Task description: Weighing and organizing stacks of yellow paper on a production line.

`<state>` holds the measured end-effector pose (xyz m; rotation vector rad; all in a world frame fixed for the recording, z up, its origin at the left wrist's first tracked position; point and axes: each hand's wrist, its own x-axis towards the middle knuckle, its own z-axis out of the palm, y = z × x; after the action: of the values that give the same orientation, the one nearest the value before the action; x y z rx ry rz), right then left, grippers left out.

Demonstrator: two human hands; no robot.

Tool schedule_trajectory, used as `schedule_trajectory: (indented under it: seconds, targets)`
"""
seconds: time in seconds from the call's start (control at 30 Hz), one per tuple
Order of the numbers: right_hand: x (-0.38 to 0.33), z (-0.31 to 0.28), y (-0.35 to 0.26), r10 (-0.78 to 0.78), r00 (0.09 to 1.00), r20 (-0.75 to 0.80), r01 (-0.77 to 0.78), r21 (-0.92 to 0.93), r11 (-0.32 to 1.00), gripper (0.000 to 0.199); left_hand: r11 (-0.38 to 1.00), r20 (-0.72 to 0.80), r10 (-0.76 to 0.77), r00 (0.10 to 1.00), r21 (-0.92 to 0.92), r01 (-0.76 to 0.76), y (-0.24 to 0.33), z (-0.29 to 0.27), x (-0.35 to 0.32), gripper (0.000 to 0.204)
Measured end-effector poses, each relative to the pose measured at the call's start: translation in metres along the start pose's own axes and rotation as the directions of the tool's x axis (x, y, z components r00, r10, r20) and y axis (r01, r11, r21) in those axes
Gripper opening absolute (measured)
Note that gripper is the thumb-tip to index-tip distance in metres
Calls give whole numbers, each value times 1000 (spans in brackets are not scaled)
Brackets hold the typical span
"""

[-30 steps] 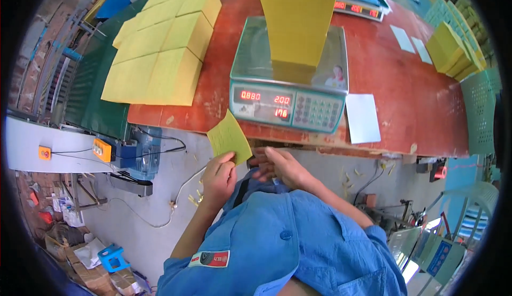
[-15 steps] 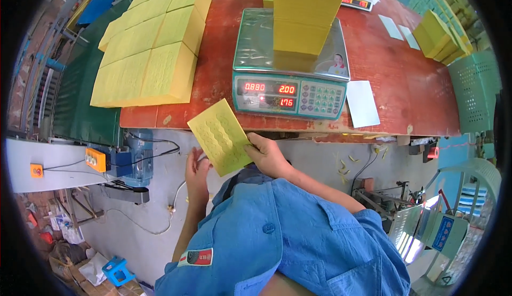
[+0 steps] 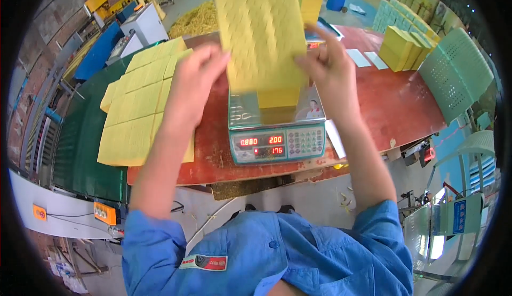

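A thin yellow pad of embossed paper [image 3: 261, 37], slightly blurred, stands tilted up in front of me over the scale. My left hand [image 3: 198, 75] pinches its left edge between thumb and fingers. At its right edge is my right hand [image 3: 333, 64], thumb against the paper and fingers curled. Below the pad, the weighing scale [image 3: 277, 144] with a green-edged body and red digits sits on the table. A yellow paper stack [image 3: 278, 98] rests on its metal plate, its upper part hidden behind the pad.
Blocks of yellow paper [image 3: 136, 101] lie together at the left, near a green conveyor belt [image 3: 80, 136]. On the red table [image 3: 394, 112], white cards [image 3: 357, 58] and yellow stacks [image 3: 401, 48] stand at the right. A perforated green chair [image 3: 456, 75] adjoins the table's right end.
The yellow paper pad has risen from near my waist to above the scale. My left hand has come up to its left edge, and both arms now reach forward. The view has tilted up.
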<state>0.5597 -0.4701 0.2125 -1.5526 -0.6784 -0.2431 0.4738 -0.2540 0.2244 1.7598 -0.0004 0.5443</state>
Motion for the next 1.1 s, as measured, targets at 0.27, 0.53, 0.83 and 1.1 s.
schedule_trajectory:
  seconds: [0.27, 0.53, 0.83, 1.1]
  targets:
    - [114, -10, 74, 115, 993, -29, -118, -145, 982, 49, 973, 191, -224, 956, 101, 208, -46, 15, 144, 17]
    - [107, -10, 91, 70, 997, -18, -72, -242, 967, 40, 956, 165, -283, 945, 127, 264, -57, 22, 133, 18]
    - [96, -8, 88, 14, 998, -62, -36, -373, 927, 31, 960, 195, -248, 949, 182, 213, -62, 22, 129, 24]
    - [72, -14, 82, 5, 989, -149, -62, -383, 921, 23, 990, 33, -85, 996, 114, 81, -68, 36, 91, 34]
